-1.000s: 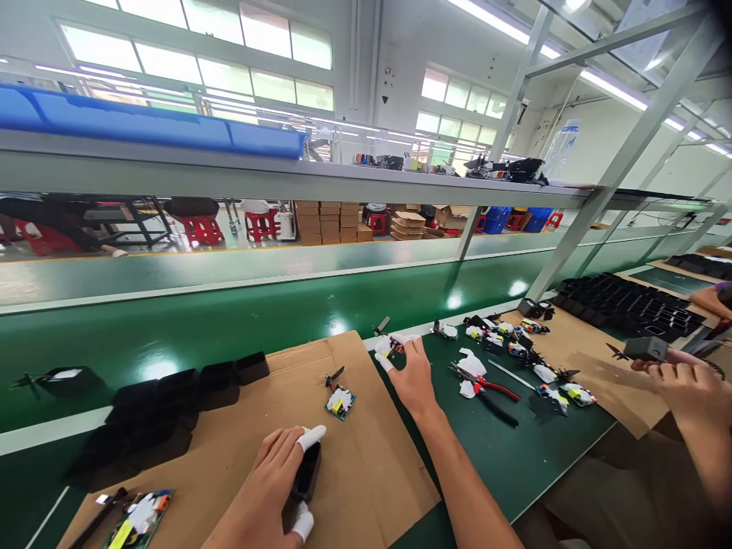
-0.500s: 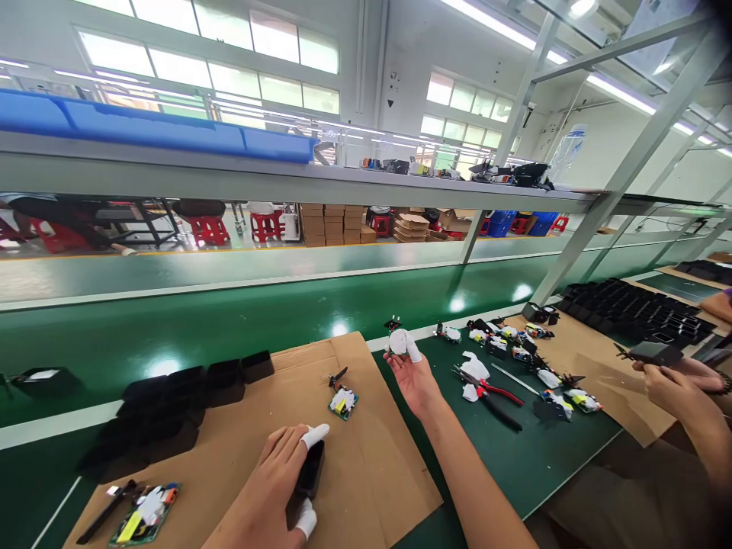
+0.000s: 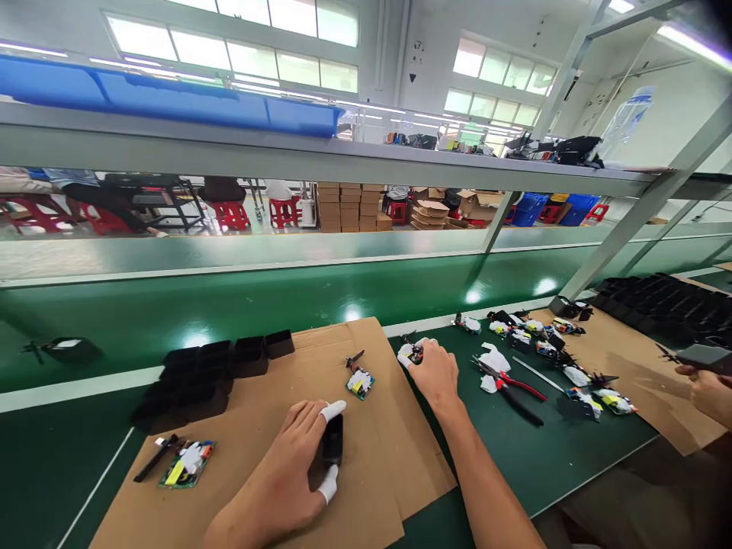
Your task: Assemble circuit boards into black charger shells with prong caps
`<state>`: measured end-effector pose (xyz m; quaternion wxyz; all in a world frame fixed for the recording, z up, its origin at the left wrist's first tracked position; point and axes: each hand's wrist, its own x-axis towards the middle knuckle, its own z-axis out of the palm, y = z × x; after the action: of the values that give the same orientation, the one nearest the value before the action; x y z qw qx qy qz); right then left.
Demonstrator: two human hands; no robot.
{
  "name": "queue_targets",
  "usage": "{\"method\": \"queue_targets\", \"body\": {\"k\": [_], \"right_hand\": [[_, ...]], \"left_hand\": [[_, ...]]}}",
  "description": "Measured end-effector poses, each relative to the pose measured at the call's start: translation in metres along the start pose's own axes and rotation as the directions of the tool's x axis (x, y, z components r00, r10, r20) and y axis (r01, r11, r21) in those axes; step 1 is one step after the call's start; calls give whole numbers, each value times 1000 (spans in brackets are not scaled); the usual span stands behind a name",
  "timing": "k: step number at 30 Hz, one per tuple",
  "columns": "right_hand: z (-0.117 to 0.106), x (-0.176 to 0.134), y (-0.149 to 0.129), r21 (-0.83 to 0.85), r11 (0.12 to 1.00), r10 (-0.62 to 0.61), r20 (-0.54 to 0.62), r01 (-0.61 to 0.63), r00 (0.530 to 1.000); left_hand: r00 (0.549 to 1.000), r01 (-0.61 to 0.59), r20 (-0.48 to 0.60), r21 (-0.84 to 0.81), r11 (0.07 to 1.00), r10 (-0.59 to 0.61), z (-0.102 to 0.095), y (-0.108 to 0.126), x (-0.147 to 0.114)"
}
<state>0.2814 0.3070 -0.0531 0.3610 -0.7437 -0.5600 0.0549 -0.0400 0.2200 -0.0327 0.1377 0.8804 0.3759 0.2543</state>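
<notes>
My left hand [image 3: 291,457], with white finger cots on thumb and a finger, is closed around a small open black plastic case [image 3: 332,441] on the cardboard sheet [image 3: 377,473]. Its hollow faces up between the fingers. At the sheet's right edge, my right hand [image 3: 438,374] grips a small circuit board [image 3: 409,352] with white filler on it; the fingers partly hide it. Between the hands lies another circuit board [image 3: 360,383] with a black plug part. A larger circuit board [image 3: 188,463] with yellow and white parts rests at the sheet's left.
Several black cases [image 3: 194,377] stand in rows at the back left. Red-handled pliers [image 3: 512,387], a thin metal rod [image 3: 537,374] and several boards [image 3: 577,376] lie to the right. A co-worker's hand [image 3: 709,393] holds a black case [image 3: 706,357]. A shelf [image 3: 366,160] crosses above.
My right hand has turned from palm up to back up, rotating the circuit board it grips. My left hand stays around the black case. The view has swung slightly, shifting things rightward.
</notes>
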Motion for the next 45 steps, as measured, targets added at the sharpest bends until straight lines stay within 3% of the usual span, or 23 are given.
{"method": "queue_targets", "body": {"k": [3,6,12,19,23,31,35,39,45], "right_hand": [[-3,-1,-8,-58,995,-84,9,84,996],[-3,-10,-24,-10,972,-232,87,234,969],[14,-41,-53,119,865,-500,291,488,816],[19,-43,-56,199,834,-552,329,515,766],[17,-42,-56,279,812,-582,322,512,747],[18,-44,-53,527,753,-583,255,395,771],[23,-47,-54,690,680,-526,227,246,820],[29,-52,-60,835,550,-414,263,9,871],[17,-64,-70,917,344,-416,342,-203,843]], "left_hand": [[1000,14,14,-15,1000,-14,0,0,0],[999,25,39,-20,999,-25,-1,1,-1],[999,20,46,-14,1000,-19,-3,4,0],[997,30,69,-37,999,-28,0,2,-2],[999,25,26,-28,999,-24,0,3,0],[997,70,16,-60,996,-70,-1,7,6],[994,107,28,-104,989,-104,-1,8,6],[991,134,35,-147,980,-130,0,6,5],[985,156,-4,-416,896,-174,0,6,5]]}}
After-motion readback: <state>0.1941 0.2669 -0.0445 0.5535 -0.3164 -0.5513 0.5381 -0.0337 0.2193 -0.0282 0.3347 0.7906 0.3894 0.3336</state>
